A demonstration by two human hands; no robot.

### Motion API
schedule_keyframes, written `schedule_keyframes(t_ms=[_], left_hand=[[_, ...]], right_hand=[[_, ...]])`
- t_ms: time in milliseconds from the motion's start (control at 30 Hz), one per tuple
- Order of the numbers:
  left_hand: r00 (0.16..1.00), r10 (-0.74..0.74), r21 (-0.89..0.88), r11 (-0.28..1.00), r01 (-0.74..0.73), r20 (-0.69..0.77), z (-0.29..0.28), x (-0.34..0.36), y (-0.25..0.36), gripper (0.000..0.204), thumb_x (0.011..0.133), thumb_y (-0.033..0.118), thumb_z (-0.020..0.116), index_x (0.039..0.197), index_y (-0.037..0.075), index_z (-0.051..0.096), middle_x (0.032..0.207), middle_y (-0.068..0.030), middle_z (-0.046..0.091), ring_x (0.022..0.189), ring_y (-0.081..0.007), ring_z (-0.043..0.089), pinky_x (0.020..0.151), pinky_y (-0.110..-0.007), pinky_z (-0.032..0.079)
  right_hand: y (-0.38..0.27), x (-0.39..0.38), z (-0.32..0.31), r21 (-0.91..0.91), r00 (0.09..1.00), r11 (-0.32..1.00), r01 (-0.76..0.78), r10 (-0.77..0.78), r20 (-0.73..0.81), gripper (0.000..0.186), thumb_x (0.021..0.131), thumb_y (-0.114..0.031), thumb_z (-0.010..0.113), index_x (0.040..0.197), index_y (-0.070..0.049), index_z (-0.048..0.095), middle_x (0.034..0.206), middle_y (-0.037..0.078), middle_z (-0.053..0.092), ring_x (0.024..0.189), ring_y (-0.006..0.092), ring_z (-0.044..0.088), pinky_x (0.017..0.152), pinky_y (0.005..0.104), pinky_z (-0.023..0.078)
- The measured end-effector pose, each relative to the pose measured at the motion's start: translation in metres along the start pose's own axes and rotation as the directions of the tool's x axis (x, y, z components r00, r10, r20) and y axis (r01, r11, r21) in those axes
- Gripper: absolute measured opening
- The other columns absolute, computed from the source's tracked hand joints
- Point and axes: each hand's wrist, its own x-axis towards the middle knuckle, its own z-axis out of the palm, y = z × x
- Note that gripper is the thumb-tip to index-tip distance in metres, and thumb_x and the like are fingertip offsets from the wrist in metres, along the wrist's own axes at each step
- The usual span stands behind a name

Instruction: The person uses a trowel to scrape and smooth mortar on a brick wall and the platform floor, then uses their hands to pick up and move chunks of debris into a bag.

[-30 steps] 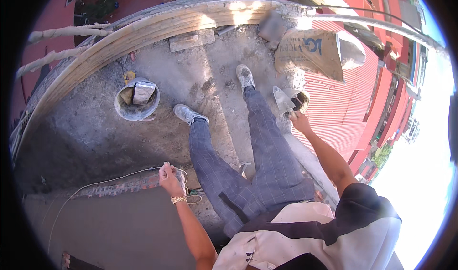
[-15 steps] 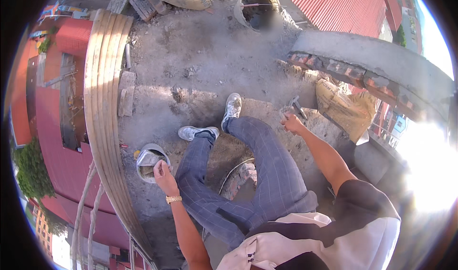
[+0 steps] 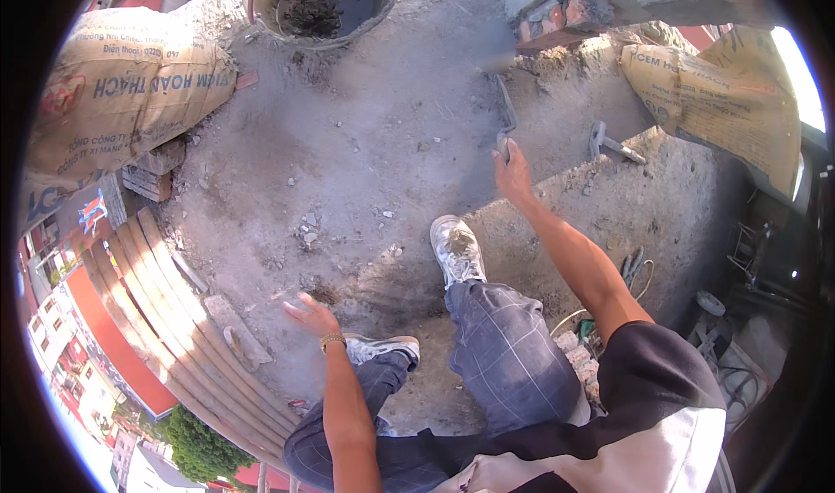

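Observation:
My left hand (image 3: 315,317) is over the dusty ground beside my left shoe, fingers apart and holding nothing. A gold-coloured band circles that wrist. Ahead and to the right, my right hand (image 3: 515,173) is closed round the handle of what looks like a trowel (image 3: 506,100). Its thin grey blade points away from me, seen nearly edge-on, so its face is hidden. A hammer (image 3: 614,142) lies on the raised ledge to the right of this hand, not touching it.
A large round tub (image 3: 383,25) of dark wet mix stands at the far edge. Paper cement sacks lie at the left (image 3: 148,88) and right (image 3: 713,97). Long wooden poles (image 3: 187,319) edge the left side. Broken brickwork (image 3: 565,19) juts in at far right; brick pieces (image 3: 578,358) lie beside my right leg.
My view has swung and come nearer to the far tub. My left hand has left the small bucket, which no longer shows, and its fingers have spread. My right hand has reached farther forward.

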Motion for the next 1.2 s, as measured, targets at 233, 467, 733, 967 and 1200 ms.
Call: schedule_keyframes(t_ms=[233, 467, 733, 967, 1200], left_hand=[[0.972, 0.019, 0.009, 1.000, -0.017, -0.233, 0.108, -0.032, -0.012, 0.079, 0.103, 0.048, 0.045, 0.155, -0.005, 0.017, 0.160, -0.0308, 0.014, 0.150, -0.0432, 0.016, 0.121, -0.053, 0.017], [0.940, 0.125, -0.183, 0.965, -0.190, -0.318, 0.117, 0.026, 0.060, 0.081, 0.103, 0.047, 0.045, 0.155, -0.007, 0.015, 0.161, -0.0283, 0.017, 0.151, -0.0413, 0.015, 0.122, -0.054, 0.015], [0.845, 0.419, -0.120, 0.870, -0.478, -0.332, 0.077, 0.119, 0.145, 0.078, 0.103, 0.048, 0.047, 0.154, -0.005, 0.021, 0.160, -0.0269, 0.022, 0.149, -0.0395, 0.019, 0.121, -0.048, 0.021], [0.493, 0.822, -0.395, 0.368, -0.842, -0.286, -0.035, 0.153, 0.411, 0.079, 0.099, 0.048, 0.058, 0.148, -0.008, 0.033, 0.150, -0.0279, 0.040, 0.142, -0.0363, 0.037, 0.118, -0.042, 0.027], [0.524, 0.821, -0.583, 0.544, -0.603, 0.224, -0.067, 0.118, 0.550, 0.038, 0.089, 0.043, 0.076, 0.079, 0.008, 0.065, 0.065, 0.0033, 0.056, 0.059, -0.0034, 0.044, 0.058, -0.022, 0.034]], right_hand=[[-0.106, -0.082, 0.044, 0.241, 0.841, 0.945, 0.220, -0.309, 0.444, 0.046, 0.096, -0.024, 0.062, 0.129, 0.007, 0.052, 0.120, 0.031, 0.061, 0.114, 0.0464, 0.059, 0.096, 0.0475, 0.048], [-0.080, 0.089, 0.050, -0.028, 0.967, 0.972, 0.235, -0.236, -0.098, 0.044, 0.098, -0.024, 0.056, 0.131, 0.006, 0.050, 0.121, 0.029, 0.060, 0.108, 0.0477, 0.060, 0.093, 0.0506, 0.048], [-0.163, 0.002, 0.052, 0.146, 0.787, 0.936, 0.321, -0.349, 0.508, 0.048, 0.097, -0.025, 0.054, 0.135, 0.003, 0.047, 0.129, 0.030, 0.056, 0.110, 0.0471, 0.060, 0.097, 0.0491, 0.047], [-0.045, 0.228, -0.027, -0.032, 0.957, 0.992, 0.119, -0.123, -0.262, 0.050, 0.098, -0.037, 0.055, 0.130, 0.002, 0.055, 0.117, 0.030, 0.064, 0.114, 0.0463, 0.060, 0.094, 0.0508, 0.048], [-0.120, 0.277, 0.047, -0.026, 0.997, 1.000, -0.008, 0.006, -0.077, 0.038, 0.103, -0.033, 0.043, 0.126, -0.002, 0.043, 0.103, 0.032, 0.067, 0.100, 0.0517, 0.064, 0.088, 0.0579, 0.050]])
